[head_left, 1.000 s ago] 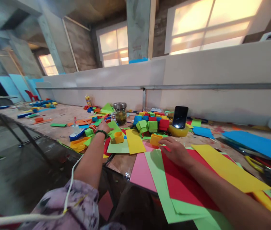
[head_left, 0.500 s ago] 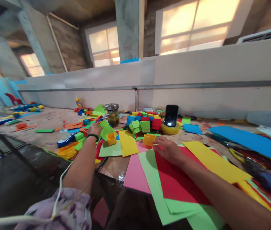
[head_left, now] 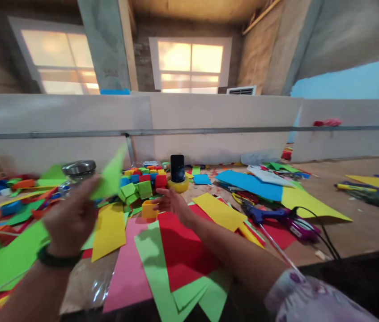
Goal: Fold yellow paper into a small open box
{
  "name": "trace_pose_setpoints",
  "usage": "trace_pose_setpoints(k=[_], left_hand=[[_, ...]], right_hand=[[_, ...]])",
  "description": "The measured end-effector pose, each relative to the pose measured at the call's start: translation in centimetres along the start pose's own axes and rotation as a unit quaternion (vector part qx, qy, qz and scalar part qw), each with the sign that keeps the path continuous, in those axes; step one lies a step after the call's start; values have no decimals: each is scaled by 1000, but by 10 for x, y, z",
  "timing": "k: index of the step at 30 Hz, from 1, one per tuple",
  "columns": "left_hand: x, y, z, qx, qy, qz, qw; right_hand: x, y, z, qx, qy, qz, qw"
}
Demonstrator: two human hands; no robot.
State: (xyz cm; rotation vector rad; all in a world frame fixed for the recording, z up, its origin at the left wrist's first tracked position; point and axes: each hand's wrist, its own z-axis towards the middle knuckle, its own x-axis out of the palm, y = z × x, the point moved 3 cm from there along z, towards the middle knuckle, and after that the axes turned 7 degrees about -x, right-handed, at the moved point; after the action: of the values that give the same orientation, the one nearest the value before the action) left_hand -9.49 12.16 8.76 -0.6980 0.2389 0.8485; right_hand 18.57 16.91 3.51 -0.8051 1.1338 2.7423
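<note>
My left hand (head_left: 73, 212), with a dark bracelet at the wrist, is raised over the left side of the table. It is closed on a piece of green paper (head_left: 110, 176) that sticks up past the fingers, blurred by motion. My right hand (head_left: 176, 205) hovers low over a red paper sheet (head_left: 185, 250), its fingers apart and pointing left. Those fingertips are close to a small yellow paper box (head_left: 149, 209); whether they touch it I cannot tell. A pile of green paper cubes (head_left: 132, 190) and other coloured cubes sits just behind.
A phone (head_left: 177, 167) leans upright by a yellow tape roll (head_left: 178, 185). The lidded glass jar (head_left: 78, 170) stands behind my left hand. Pink (head_left: 129, 273) and yellow sheets (head_left: 108, 230) lie in front. At right are blue sheets (head_left: 248, 183) and a blue-and-purple glue gun (head_left: 296, 226) with its cable.
The view has turned right. My left hand has come up off the table with the green paper. My right hand stays near the yellow box.
</note>
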Motion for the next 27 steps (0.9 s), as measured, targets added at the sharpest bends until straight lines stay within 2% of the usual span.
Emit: trace_pose_setpoints(k=[1,2,3,4,6,10,13,16,18,19,20,21,22,23,24,25,26,27], left_hand=[[12,-15,-11,58,-48,36,996],[26,-32,-22,148,-53,44,987],[41,-48,-32,229,-20,35,973],[54,-61,-41,276,20,23,961],[75,-77,-52,312,73,35,947],[96,-92,-53,333,130,47,933],[107,-102,-50,355,128,68,924],[118,-114,-52,361,143,25,921],[124,-117,-50,294,171,-54,939],[127,-115,-47,215,181,-106,954],[130,-110,-43,108,189,-166,962],[134,-103,-40,-13,201,-233,951],[140,-96,-39,-127,225,-304,917],[146,-90,-41,-219,261,-369,865],[152,-85,-43,-283,306,-420,806],[157,-82,-46,-321,348,-452,756],[160,-79,-49,-344,379,-465,723],[163,-75,-53,-362,394,-464,706]], right_hand=[[-4,2,4,26,-10,49,998],[-10,4,8,62,-27,115,991],[-15,4,11,109,-53,194,974],[-21,4,13,148,-80,257,952],[-30,1,13,200,-128,323,916],[-38,-16,3,236,-150,291,915],[-45,-35,-5,267,-159,265,913],[-60,-44,-9,280,-173,236,915],[-70,-42,-12,283,-165,217,920],[-72,-39,-14,282,-153,209,924],[-73,-34,-16,280,-134,201,929],[-71,-29,-18,277,-110,191,935],[-66,-24,-20,274,-81,180,941],[-61,-19,-22,273,-48,165,947],[-56,-15,-24,274,-14,145,951],[-51,-12,-24,278,19,119,953],[-51,-12,-24,285,46,85,954],[-54,-13,-22,294,63,43,953]])
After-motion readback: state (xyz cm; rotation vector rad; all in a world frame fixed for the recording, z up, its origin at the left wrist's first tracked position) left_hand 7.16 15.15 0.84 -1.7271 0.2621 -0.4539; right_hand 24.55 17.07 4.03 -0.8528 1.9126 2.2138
